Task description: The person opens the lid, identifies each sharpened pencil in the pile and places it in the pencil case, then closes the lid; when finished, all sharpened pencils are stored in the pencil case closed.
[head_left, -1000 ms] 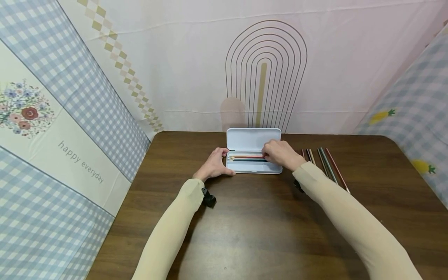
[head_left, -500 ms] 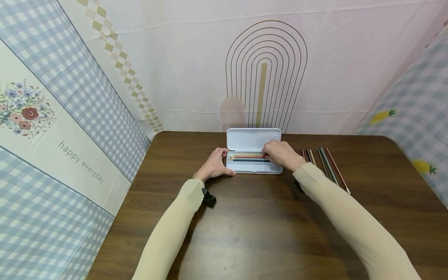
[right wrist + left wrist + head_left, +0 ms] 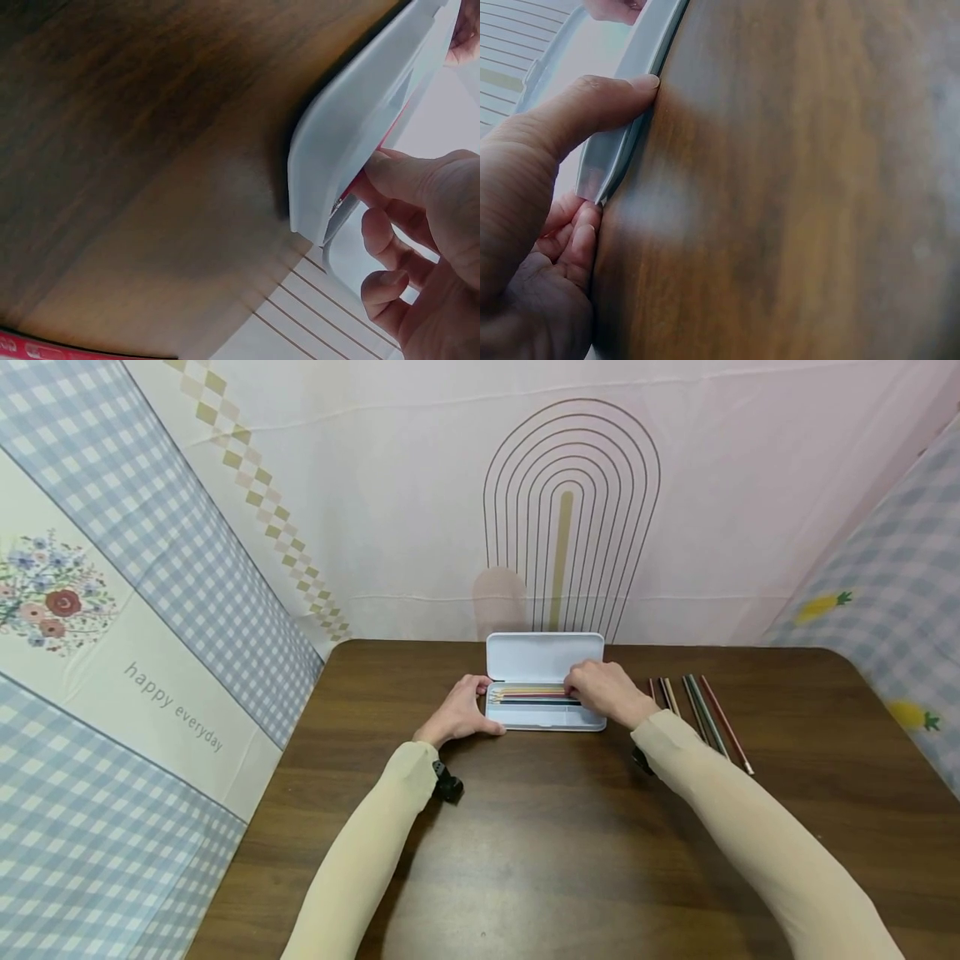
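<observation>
A white pencil case (image 3: 525, 718) lies at the back of the table, its lid (image 3: 545, 657) raised behind it. Several coloured pencils (image 3: 528, 692) lie lengthwise inside, points to the left. My left hand (image 3: 457, 710) grips the case's left end; in the left wrist view the thumb (image 3: 619, 97) presses the front edge while the fingers curl at the corner. At the case's right end, my right hand (image 3: 606, 689) reaches inside. The right wrist view shows its thumb and forefinger pinching a red pencil (image 3: 350, 185) near its end, low in the case.
To the right of the case, several loose pencils lie on the wooden table (image 3: 525, 852), among them a green pencil (image 3: 711, 718) and a red pencil (image 3: 726, 722). A patterned cloth (image 3: 405, 527) hangs behind the table's back edge.
Inside the case, a yellow pencil has come into sight behind the red one, which has shifted slightly toward the front. My left hand keeps its grip; my right hand has barely moved.
</observation>
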`<control>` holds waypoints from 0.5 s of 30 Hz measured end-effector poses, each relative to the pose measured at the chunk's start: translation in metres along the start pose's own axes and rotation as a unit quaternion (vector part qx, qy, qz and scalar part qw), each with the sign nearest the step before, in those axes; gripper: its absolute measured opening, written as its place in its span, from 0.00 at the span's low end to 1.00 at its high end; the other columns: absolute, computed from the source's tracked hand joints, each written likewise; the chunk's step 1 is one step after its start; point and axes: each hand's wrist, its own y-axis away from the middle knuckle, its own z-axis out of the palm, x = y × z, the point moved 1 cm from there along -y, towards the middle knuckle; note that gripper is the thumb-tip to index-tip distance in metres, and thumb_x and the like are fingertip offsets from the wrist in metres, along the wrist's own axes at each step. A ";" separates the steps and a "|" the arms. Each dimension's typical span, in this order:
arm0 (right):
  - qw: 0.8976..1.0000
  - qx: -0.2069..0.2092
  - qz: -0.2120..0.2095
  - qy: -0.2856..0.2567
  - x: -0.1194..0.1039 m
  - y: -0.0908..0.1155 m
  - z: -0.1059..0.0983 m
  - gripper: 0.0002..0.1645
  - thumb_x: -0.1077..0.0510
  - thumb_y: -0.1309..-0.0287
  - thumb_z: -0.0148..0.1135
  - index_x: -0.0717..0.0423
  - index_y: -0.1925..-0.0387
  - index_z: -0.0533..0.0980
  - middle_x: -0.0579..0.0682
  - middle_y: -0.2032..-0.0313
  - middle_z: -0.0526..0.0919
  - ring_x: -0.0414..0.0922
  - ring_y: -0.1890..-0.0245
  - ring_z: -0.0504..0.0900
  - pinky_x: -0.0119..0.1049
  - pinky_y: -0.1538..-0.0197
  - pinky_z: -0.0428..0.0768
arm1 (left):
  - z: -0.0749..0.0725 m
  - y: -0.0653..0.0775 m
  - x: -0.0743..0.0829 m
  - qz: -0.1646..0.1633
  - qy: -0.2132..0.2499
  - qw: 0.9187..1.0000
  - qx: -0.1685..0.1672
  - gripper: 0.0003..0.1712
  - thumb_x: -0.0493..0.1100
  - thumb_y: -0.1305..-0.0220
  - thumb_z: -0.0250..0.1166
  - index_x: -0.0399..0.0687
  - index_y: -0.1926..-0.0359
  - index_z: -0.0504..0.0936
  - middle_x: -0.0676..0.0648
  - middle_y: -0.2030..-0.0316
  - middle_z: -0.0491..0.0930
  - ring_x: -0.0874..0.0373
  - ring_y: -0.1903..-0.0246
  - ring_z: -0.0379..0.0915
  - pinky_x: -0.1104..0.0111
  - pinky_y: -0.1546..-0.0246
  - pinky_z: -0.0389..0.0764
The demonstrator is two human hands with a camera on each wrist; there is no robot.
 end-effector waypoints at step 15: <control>0.995 0.068 0.042 -0.061 0.004 0.018 -0.009 0.12 0.60 0.30 0.71 0.59 0.50 0.90 0.59 0.51 0.91 0.57 0.47 0.88 0.55 0.50 0.89 | 0.000 -0.001 0.002 -0.002 0.010 1.000 0.002 0.52 0.46 0.51 0.88 0.39 0.28 0.72 0.38 0.32 0.73 0.44 0.31 0.70 0.52 0.23 0.73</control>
